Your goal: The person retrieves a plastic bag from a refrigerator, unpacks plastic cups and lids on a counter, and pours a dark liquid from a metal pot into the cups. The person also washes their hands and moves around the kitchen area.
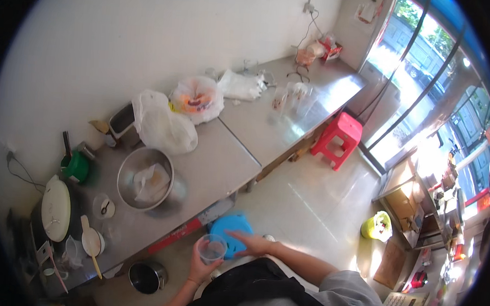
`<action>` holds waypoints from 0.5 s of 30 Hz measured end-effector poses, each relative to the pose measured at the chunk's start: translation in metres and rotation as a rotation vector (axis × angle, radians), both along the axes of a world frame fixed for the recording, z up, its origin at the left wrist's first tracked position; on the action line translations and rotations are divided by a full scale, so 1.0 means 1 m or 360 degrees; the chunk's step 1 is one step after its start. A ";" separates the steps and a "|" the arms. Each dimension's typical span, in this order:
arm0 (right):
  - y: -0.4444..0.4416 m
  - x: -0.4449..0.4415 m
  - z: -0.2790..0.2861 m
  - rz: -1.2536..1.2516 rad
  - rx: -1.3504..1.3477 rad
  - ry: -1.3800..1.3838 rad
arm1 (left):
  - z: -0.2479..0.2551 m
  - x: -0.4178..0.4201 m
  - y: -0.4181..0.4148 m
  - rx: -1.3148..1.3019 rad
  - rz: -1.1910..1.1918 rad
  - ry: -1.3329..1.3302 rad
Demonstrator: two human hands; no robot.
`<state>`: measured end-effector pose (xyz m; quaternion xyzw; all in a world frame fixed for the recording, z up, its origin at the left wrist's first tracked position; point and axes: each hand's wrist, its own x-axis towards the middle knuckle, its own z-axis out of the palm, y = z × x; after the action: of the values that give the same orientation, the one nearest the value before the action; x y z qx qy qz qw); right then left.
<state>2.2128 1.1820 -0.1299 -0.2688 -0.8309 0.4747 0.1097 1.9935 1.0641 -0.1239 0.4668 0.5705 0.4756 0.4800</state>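
Observation:
My left hand (199,267) grips a clear plastic cup (211,251) in front of my body, its round mouth facing up. To the right of the cup, my right hand (252,244) is stretched out with the fingers apart and holds nothing. Beneath both hands is a blue round-topped object (229,227), possibly a stool or lid, partly hidden by them. On the steel worktable (211,168) ahead stands a large metal bowl (123,184) containing a whitish sheet or bag (145,183).
White plastic bags (163,126), a green container (76,167), a rice cooker (56,209) and several clear cups (294,93) stand on the table. A metal pot (145,277) sits on the floor below. Farther off are a red stool (339,135) and a yellow bin (372,229).

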 end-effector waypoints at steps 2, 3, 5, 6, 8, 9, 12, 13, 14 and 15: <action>0.053 0.024 -0.024 -0.0301 0.0206 -0.0083 | -0.004 -0.010 -0.002 -0.0058 0.0105 0.0031; 0.098 0.053 -0.048 -0.0561 0.0282 -0.0093 | -0.012 -0.007 0.005 -0.0025 0.0151 0.0069; 0.186 0.096 -0.058 -0.1086 0.0341 -0.0088 | -0.040 -0.003 0.001 0.0004 0.0312 0.0147; 0.233 0.118 -0.056 -0.1382 0.0426 -0.0149 | -0.053 0.002 -0.003 -0.0043 0.0424 0.0180; 0.329 0.163 -0.066 -0.1762 0.0486 -0.0275 | -0.074 0.011 -0.014 -0.0183 0.0657 0.0275; 0.367 0.174 -0.062 -0.1865 0.0443 -0.0285 | -0.081 0.020 -0.024 -0.0191 0.0827 0.0290; 0.470 0.213 -0.069 -0.2124 0.0306 -0.0451 | -0.091 0.056 -0.042 -0.0239 0.1216 0.0366; 0.496 0.222 -0.075 -0.2190 0.0346 -0.0555 | -0.089 0.069 -0.050 -0.0289 0.1296 0.0432; 0.519 0.239 -0.086 -0.2165 0.0499 -0.0449 | -0.078 0.083 -0.055 -0.0334 0.1383 0.0492; 0.543 0.256 -0.094 -0.2136 0.0707 -0.0524 | -0.056 0.097 -0.045 -0.0574 0.1353 0.0678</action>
<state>2.4689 1.7255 -0.2240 -0.7602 -0.5694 0.0787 0.3029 2.0904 1.0190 -0.1801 0.1897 0.8683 0.4171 0.1899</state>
